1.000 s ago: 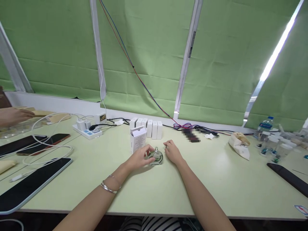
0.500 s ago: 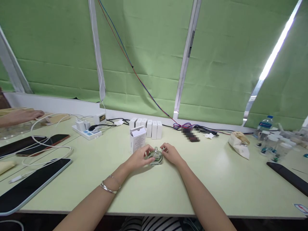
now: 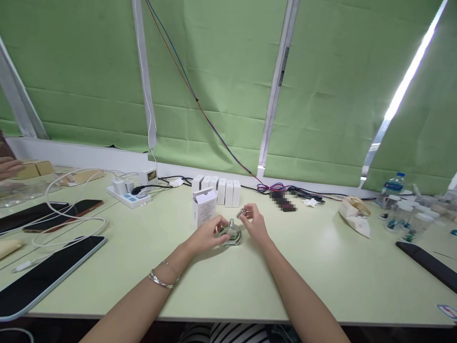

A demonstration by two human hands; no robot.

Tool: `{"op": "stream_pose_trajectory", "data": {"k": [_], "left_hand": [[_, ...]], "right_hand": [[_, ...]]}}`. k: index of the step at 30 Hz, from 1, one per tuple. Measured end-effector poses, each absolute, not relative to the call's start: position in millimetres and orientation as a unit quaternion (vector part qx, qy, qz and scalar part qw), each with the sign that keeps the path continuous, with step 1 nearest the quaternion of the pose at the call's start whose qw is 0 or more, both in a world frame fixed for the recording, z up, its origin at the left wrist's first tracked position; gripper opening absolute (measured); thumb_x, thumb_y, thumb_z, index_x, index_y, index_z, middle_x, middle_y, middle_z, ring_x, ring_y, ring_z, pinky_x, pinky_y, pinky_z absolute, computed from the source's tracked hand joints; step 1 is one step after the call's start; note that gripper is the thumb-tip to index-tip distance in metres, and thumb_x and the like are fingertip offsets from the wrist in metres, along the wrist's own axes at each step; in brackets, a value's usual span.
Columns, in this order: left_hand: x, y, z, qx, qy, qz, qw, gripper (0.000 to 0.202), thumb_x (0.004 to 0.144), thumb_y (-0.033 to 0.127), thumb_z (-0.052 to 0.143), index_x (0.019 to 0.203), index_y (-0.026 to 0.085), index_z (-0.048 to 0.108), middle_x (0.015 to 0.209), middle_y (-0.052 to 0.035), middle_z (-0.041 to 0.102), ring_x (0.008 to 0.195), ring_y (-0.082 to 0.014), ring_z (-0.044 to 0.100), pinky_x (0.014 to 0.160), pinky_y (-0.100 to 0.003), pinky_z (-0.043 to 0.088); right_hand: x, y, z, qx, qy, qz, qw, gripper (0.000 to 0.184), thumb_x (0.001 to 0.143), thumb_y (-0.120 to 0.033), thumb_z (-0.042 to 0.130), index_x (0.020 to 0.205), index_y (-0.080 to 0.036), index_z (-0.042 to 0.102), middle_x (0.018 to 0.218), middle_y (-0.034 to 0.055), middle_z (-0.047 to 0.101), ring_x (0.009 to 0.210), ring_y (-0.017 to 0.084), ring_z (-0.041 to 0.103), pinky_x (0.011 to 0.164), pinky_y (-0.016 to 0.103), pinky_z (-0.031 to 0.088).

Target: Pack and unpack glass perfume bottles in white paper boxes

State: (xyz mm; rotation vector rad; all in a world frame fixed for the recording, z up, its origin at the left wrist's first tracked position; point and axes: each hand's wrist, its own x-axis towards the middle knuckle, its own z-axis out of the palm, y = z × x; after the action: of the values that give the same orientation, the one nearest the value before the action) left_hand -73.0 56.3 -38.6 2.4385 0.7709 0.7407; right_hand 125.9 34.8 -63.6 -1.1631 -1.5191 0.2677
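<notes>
Steadies a bottle (image 3: 232, 234) on the table (image 3: 321, 271) with the left hand (image 3: 208, 235), fingers (image 3: 218, 225) half closed round its 9 o'clock side, seemingly to stop the round glass from rocking. Pinches a cap (image 3: 241, 213) between thumb and fingertips of the right hand (image 3: 254, 223), other fingers loosely bent, raised just at 1 o'clock of the bottle's neck and clear of it; a fingertip grip, probably because of so small a piece. Bottle at table centre, neck up and uncovered. Just beside it at 11 o'clock, an open box (image 3: 204, 206), flap up, likely set there for easy reach; behind that at 12 o'clock, a row of shut boxes (image 3: 222, 189) near the wall. Well apart at 9 o'clock, a power strip (image 3: 128, 195), cables (image 3: 71, 221) and a tablet (image 3: 46, 271); at the far 9 o'clock edge, another person's hand (image 3: 9, 166). At 3 o'clock, a bag (image 3: 354, 215) and jars (image 3: 407, 216), out of the way.
</notes>
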Motion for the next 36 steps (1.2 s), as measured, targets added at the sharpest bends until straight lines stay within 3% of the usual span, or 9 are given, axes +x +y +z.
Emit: {"op": "stream_pose_trajectory", "data": {"k": [5,15,24,36], "left_hand": [[-73.0,57.7,-38.9,0.89,0.282,0.272,0.234,0.022,0.077,0.037,0.055,0.091,0.021,0.05,0.082,-0.0006,0.056,0.074,-0.0167,0.05,0.065,-0.027,0.039],[-72.9,58.8,-40.4,0.89,0.272,0.275,0.241,0.022,0.077,0.036,0.054,0.09,0.02,0.049,0.081,0.0001,0.052,0.072,-0.0155,0.047,0.064,-0.027,0.039],[-72.0,58.3,-39.8,0.889,0.278,0.276,0.239,0.021,0.076,0.035,0.055,0.089,0.02,0.048,0.08,-0.0001,0.052,0.072,-0.0158,0.047,0.065,-0.028,0.038],[-72.6,58.2,-40.2,0.891,0.281,0.271,0.231,0.021,0.077,0.037,0.054,0.089,0.021,0.047,0.08,0.0001,0.052,0.072,-0.0159,0.048,0.065,-0.027,0.039]], "right_hand": [[108.0,22.1,-51.3,-0.441,-0.639,0.101,0.622,0.016,0.081,-0.03,0.051,0.093,-0.02,0.046,0.085,0.0034,0.059,0.08,0.016,0.059,0.075,0.03,0.048],[99.8,10.8,-44.1,-0.394,-0.704,0.116,0.58,0.011,0.079,-0.028,0.052,0.087,-0.02,0.055,0.082,0.0021,0.061,0.077,0.016,0.057,0.075,0.03,0.046],[106.0,11.9,-41.6,-0.396,-0.693,0.167,0.578,0.033,0.09,-0.042,0.037,0.087,-0.019,0.061,0.085,0.0043,0.065,0.082,0.017,0.06,0.074,0.028,0.046],[108.3,14.7,-44.6,-0.391,-0.692,0.193,0.575,0.036,0.09,-0.045,0.038,0.084,-0.019,0.063,0.082,0.0037,0.064,0.078,0.016,0.059,0.071,0.027,0.045]]}}
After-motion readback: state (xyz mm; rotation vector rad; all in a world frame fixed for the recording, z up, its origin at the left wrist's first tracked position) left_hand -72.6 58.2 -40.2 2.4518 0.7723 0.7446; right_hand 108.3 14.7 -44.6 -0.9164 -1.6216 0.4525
